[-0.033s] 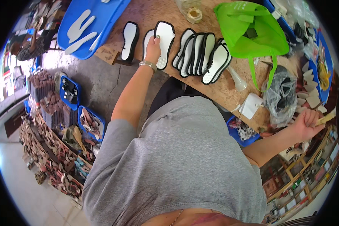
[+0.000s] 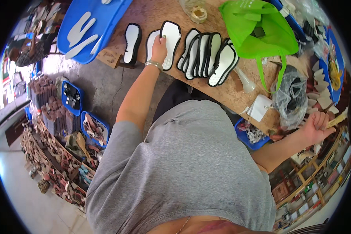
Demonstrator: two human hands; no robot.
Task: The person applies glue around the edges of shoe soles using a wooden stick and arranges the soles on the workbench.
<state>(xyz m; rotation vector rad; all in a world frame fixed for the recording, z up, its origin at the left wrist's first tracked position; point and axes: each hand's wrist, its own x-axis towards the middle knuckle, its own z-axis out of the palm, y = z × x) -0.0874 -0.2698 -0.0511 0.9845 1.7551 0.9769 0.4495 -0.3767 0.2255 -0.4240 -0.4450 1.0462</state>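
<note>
My left hand [image 2: 159, 48] grips a white shoe sole with a black rim [image 2: 171, 33], its thumb lying on the white face. A second sole [image 2: 151, 38] is partly hidden behind that hand and sole. To the left stands a small stack of the same soles [image 2: 132, 39]; to the right, several more [image 2: 202, 54] lie overlapped in a row along the table edge. Far out to the right, my right hand [image 2: 316, 126] is closed around a pale yellow, stick-like thing [image 2: 338, 118], whose exact kind I cannot make out.
A blue tray [image 2: 105, 23] with loose white sole pieces is at the upper left of the wooden table [image 2: 156, 11]. On the right are a green bag [image 2: 257, 35], a clear plastic bag [image 2: 290, 99] and a roll of tape [image 2: 199, 15]. Blue bins [image 2: 72, 97] stand on the floor.
</note>
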